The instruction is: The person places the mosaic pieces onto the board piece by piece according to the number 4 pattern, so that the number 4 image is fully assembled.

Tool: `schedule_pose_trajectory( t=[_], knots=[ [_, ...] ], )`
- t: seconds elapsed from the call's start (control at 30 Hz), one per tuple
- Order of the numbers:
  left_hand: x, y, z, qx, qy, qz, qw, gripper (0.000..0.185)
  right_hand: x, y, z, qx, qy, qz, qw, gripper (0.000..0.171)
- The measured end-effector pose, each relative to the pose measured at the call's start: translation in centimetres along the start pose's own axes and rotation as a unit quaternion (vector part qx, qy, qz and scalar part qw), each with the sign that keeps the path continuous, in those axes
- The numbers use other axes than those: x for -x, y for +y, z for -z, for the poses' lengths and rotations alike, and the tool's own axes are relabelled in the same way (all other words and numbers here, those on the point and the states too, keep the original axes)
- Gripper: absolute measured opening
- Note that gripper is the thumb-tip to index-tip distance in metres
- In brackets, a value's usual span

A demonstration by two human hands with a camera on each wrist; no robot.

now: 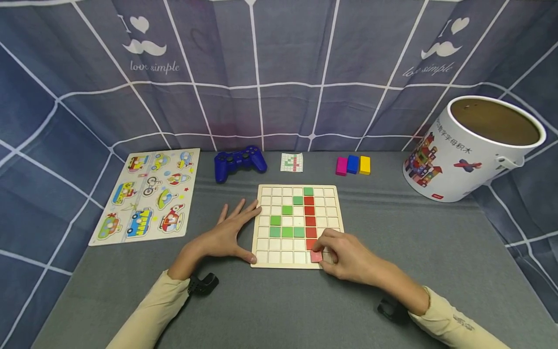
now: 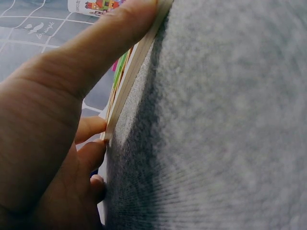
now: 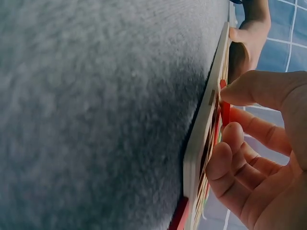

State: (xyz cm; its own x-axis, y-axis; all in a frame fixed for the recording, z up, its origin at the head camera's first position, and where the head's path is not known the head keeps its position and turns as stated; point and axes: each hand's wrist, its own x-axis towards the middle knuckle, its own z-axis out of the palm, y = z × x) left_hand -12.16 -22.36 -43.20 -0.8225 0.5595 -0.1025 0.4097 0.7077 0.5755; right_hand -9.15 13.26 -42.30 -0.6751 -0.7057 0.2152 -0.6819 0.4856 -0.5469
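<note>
At near edge of the grid board (image 1: 261,259), my right hand (image 1: 344,259) pinches a red tile (image 1: 316,256) over the bottom row; my left hand (image 1: 228,235), fingers flat, braces the board's left edge. Farther back, blue gamepad (image 1: 239,162).
</note>
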Motion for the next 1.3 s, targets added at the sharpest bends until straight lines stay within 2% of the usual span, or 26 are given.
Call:
schedule_pose_trajectory(
  t=[0.5, 0.63, 1.0, 1.3],
  knots=[
    [0.0, 0.2, 0.0, 0.002, -0.003, 0.001, 1.0000, 0.128, -0.3, -0.1, 0.0, 0.015, -0.005, -0.003, 1.000, 0.028],
    [-0.1, 0.1, -0.1, 0.002, -0.004, 0.001, 1.0000, 0.128, 0.3, 0.5, 0.8, 0.017, 0.006, -0.013, 1.000, 0.029],
    [-0.2, 0.0, 0.0, -0.004, -0.002, 0.007, 1.0000, 0.129, 2.9, 2.6, 3.7, 0.052, 0.016, -0.085, 0.995, 0.032],
    [-0.1, 0.1, 0.0, 0.001, -0.005, 0.005, 1.0000, 0.128, 4.2, 4.1, 4.1, 0.053, 0.012, -0.093, 0.994, 0.034]
  ],
)
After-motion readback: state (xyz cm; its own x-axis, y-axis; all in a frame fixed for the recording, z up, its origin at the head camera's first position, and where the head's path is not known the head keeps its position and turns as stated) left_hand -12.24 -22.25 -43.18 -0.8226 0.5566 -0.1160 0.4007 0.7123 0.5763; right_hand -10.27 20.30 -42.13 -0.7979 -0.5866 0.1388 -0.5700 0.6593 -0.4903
